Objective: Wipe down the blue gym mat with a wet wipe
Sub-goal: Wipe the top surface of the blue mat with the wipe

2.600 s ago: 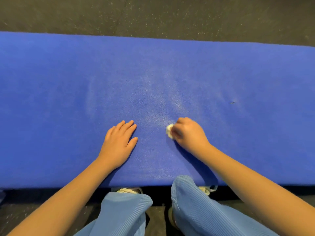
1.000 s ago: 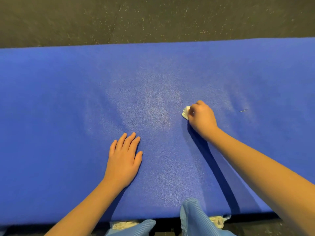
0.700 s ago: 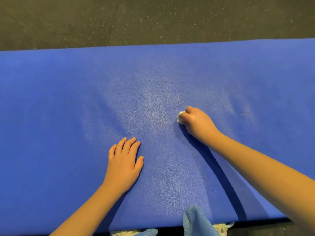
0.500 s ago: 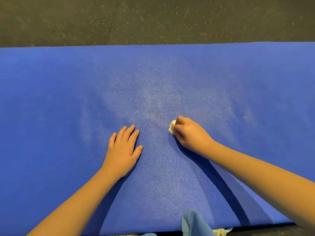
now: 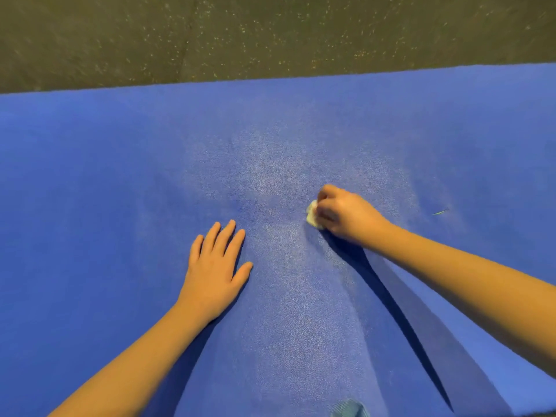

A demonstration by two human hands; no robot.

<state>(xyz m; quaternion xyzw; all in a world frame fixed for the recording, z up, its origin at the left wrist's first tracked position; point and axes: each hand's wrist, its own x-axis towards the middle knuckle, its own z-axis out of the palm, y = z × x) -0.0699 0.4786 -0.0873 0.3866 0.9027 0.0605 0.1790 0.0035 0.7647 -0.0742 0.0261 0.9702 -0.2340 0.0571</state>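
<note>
The blue gym mat (image 5: 105,191) fills most of the head view, with a paler, damp-looking patch in its middle. My right hand (image 5: 346,215) grips a small crumpled white wet wipe (image 5: 312,214) and holds it down on the mat, right of centre; only the wipe's left edge shows past my fingers. My left hand (image 5: 215,266) lies flat on the mat with fingers straight and spread, to the left of the wipe and nearer to me.
Dark speckled floor (image 5: 270,34) runs beyond the mat's far edge. A small dark fleck (image 5: 440,211) lies on the mat to the right of my right hand. A bit of light blue trouser leg (image 5: 349,412) shows at the bottom edge.
My right hand slid the wipe toward me and left, then a little away again. My left hand stayed flat on the mat. The camera leaned further over the mat.
</note>
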